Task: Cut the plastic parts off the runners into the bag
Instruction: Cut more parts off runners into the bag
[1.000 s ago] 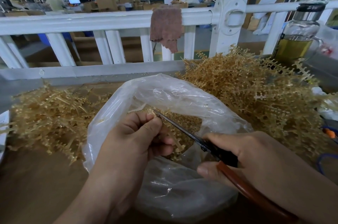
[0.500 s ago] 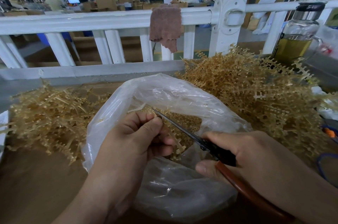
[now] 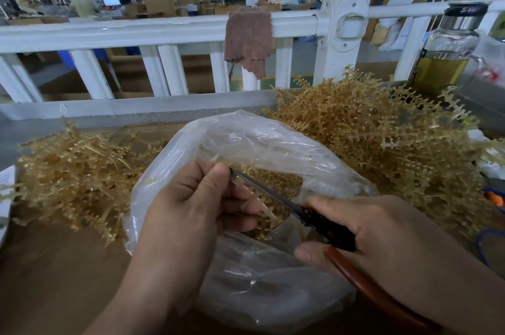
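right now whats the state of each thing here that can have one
bag, mouth open, cut parts inside
scissors, blades close together over the bag mouth
runner, pinched at the blades
left hand, curled round the runner
right hand, curled round the scissors handles
bottle, lid on, part full of yellow liquid
cloth, draped over the white rail

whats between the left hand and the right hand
Head view: the dark scissors and a tan runner pinched in the left hand span the gap to the right hand.
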Action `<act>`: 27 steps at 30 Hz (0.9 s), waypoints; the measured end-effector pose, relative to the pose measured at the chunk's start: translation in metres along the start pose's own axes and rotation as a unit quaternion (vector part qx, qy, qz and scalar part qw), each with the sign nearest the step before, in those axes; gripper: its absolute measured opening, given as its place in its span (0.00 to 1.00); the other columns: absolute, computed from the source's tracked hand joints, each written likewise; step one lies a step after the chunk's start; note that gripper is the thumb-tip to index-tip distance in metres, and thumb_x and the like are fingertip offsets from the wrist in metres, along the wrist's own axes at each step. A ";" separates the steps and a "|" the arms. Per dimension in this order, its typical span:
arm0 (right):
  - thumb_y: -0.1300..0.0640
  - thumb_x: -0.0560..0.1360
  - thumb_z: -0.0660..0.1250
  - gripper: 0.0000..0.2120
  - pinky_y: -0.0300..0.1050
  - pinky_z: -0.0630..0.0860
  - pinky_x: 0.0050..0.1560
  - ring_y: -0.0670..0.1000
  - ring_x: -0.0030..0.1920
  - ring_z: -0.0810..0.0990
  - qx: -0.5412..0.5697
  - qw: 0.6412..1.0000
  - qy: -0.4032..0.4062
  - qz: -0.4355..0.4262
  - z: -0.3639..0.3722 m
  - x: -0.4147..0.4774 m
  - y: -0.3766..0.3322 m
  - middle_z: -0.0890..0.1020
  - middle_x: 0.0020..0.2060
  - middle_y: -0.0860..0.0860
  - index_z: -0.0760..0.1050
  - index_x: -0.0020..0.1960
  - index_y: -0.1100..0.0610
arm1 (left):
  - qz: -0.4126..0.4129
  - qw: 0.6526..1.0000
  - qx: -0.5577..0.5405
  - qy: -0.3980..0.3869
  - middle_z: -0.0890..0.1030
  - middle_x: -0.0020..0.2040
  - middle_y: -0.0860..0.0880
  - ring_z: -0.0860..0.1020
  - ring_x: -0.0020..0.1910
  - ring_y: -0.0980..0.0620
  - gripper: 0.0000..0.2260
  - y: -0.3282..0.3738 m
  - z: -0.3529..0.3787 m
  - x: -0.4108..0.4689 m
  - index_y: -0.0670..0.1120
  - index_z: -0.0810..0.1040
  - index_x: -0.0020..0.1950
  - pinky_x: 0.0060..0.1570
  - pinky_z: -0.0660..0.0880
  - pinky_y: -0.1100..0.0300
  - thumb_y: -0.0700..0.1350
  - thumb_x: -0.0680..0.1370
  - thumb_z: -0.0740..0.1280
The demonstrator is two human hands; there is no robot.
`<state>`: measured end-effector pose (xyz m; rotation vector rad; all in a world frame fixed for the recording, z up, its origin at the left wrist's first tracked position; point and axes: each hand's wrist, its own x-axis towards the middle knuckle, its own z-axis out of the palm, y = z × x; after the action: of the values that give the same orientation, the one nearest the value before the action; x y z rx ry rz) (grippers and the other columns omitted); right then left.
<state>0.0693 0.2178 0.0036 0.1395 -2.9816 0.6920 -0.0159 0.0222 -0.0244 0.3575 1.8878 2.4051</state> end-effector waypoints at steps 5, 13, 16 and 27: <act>0.22 0.61 0.50 0.37 0.38 0.75 0.43 0.38 0.45 0.78 -0.019 1.000 0.012 0.002 0.001 0.000 -0.002 0.81 0.43 0.38 0.63 0.64 0.39 | 0.020 0.999 0.015 0.021 0.83 0.37 0.38 0.86 0.36 0.41 0.11 -0.001 -0.001 0.000 0.43 0.81 0.40 0.32 0.80 0.59 0.48 0.78 0.66; 0.22 0.62 0.50 0.33 0.37 0.75 0.42 0.37 0.46 0.77 -0.020 1.000 0.019 -0.009 0.000 -0.001 -0.003 0.80 0.42 0.37 0.63 0.63 0.34 | 0.060 0.998 0.016 0.016 0.84 0.36 0.43 0.85 0.37 0.46 0.10 0.002 0.001 -0.002 0.50 0.83 0.37 0.35 0.81 0.58 0.50 0.75 0.66; 0.23 0.63 0.52 0.32 0.37 0.75 0.42 0.37 0.46 0.76 -0.019 0.999 0.027 -0.018 0.000 0.000 -0.002 0.79 0.40 0.36 0.65 0.63 0.35 | 0.068 0.997 0.021 0.019 0.85 0.37 0.44 0.86 0.37 0.47 0.10 0.001 0.001 -0.003 0.51 0.83 0.37 0.35 0.82 0.58 0.50 0.76 0.67; 0.25 0.67 0.56 0.29 0.31 0.73 0.46 0.36 0.44 0.77 -0.013 0.997 0.059 -0.042 0.000 -0.001 -0.001 0.82 0.37 0.37 0.74 0.60 0.41 | 0.070 0.997 0.028 0.005 0.84 0.37 0.44 0.85 0.37 0.47 0.09 -0.001 0.000 -0.004 0.50 0.83 0.38 0.35 0.81 0.57 0.50 0.76 0.67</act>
<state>0.0703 0.2173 0.0038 0.2137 -2.8522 0.6297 -0.0125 0.0218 -0.0256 0.4965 2.0025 2.4470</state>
